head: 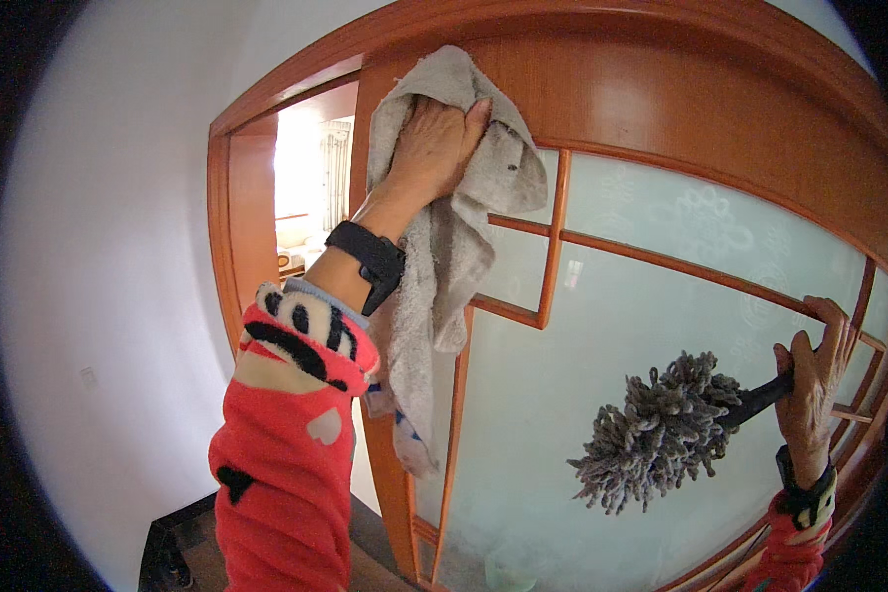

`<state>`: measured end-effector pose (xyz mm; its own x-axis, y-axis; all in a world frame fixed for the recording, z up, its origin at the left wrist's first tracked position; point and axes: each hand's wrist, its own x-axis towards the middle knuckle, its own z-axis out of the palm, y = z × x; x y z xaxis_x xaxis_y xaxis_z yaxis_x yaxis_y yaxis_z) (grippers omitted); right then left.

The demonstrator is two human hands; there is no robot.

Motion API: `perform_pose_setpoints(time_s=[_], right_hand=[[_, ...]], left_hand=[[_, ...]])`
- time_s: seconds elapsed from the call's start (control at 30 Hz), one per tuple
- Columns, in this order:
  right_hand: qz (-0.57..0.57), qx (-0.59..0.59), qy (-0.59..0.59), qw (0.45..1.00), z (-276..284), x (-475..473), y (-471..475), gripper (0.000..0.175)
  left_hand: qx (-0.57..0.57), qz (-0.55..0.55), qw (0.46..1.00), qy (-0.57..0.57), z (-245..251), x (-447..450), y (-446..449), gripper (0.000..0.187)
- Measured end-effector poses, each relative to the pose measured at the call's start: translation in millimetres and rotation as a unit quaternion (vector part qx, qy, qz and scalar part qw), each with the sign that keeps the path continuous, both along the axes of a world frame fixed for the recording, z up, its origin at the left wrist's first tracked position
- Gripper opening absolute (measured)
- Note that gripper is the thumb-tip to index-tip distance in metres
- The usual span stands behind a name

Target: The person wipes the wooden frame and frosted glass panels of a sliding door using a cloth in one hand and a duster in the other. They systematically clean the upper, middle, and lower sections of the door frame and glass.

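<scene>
My left hand [433, 144] presses a grey terry cloth [473, 185] against the upper corner of a wooden sliding door [599, 89] with frosted glass. The cloth drapes over the fingers and hangs down along the door's left stile, so the fingertips are hidden. At the right, my right hand [814, 370] grips the dark handle of a grey microfibre duster [658, 433], whose shaggy head points left in front of the frosted glass pane [636, 311]. Some fingers of this hand lie against the glass and its wooden lattice.
A wooden door frame [222, 200] borders the opening at the left, with a bright room and a curtain [334, 174] beyond. Further left stands a white wall [111, 244] with a dark skirting board. Thin wooden lattice bars [681, 274] cross the glass.
</scene>
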<state>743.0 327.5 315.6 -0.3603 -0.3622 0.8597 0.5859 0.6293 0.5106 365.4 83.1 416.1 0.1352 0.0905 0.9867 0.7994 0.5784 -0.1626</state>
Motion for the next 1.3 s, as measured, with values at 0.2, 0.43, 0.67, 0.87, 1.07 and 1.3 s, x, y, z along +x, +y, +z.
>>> perform_pose_setpoints(time_s=[0.2,0.43,0.67,0.87,1.07,1.3], right_hand=[[-0.011,-0.004,-0.017,1.0,6,1,-5,0.03],[-0.013,0.0,-0.018,1.0,5,2,-2,0.028],[0.009,-0.007,-0.022,1.0,8,1,-6,0.028],[-0.012,-0.007,-0.028,1.0,8,2,-6,0.026],[-0.012,-0.011,-0.039,0.999,10,0,-5,0.026],[-0.003,-0.013,-0.035,0.999,9,-1,-4,0.027]], left_hand=[[-0.011,0.018,0.998,-0.06,8,-40,-19,0.07],[0.045,-0.024,0.978,-0.204,21,-92,-41,0.074],[0.092,-0.152,0.965,-0.194,33,-149,-55,0.083],[0.172,-0.083,0.968,-0.163,37,-170,-52,0.059],[0.239,-0.207,0.937,-0.145,7,-150,-55,0.047],[0.245,-0.154,0.944,-0.159,-59,-172,-56,0.059]])
